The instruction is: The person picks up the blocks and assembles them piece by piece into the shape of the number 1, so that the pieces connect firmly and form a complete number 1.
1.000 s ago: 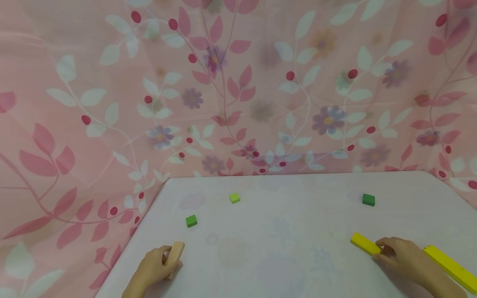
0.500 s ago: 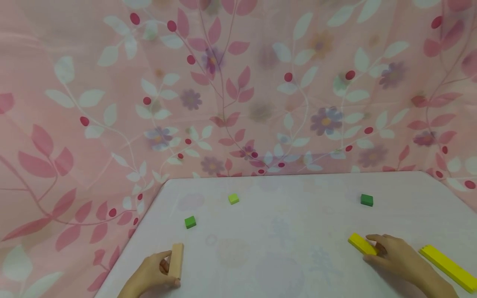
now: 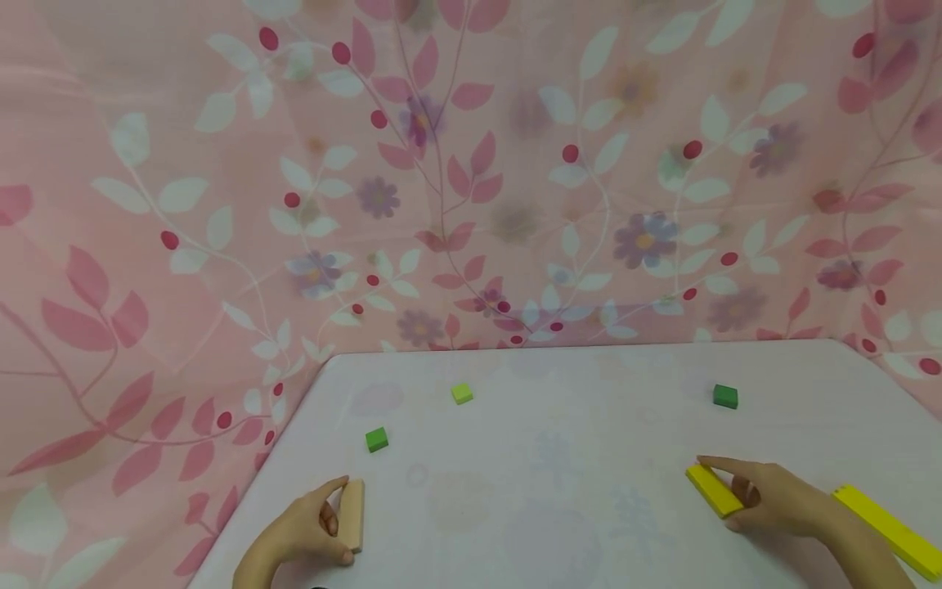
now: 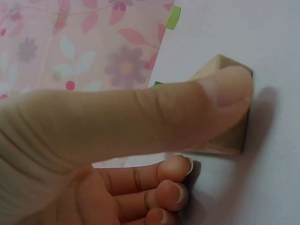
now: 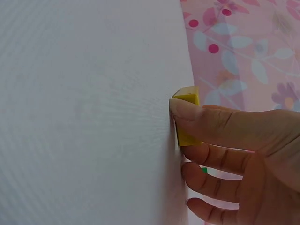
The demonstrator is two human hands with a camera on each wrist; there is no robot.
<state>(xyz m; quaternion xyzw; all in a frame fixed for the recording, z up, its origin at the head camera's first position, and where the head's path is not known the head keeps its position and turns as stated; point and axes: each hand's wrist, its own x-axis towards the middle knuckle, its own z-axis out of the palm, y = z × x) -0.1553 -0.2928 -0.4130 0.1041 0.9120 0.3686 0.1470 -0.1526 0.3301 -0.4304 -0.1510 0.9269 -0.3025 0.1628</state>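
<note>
Pink floral cloth (image 3: 515, 164) hung behind the pale worktop (image 3: 530, 409). With twelve o'clock pointing away from you in the head view, your left hand (image 3: 303, 526) was at seven, its fingers pinching the wooden block (image 3: 352, 515) end to end; your right hand (image 3: 780, 499) pinched the yellow block (image 3: 714, 489) likewise at four. Light, even pressure seemed the best way to avoid twisting either block, and your right forearm probably needed care beside the other yellow block (image 3: 886, 532), towards three.
</note>
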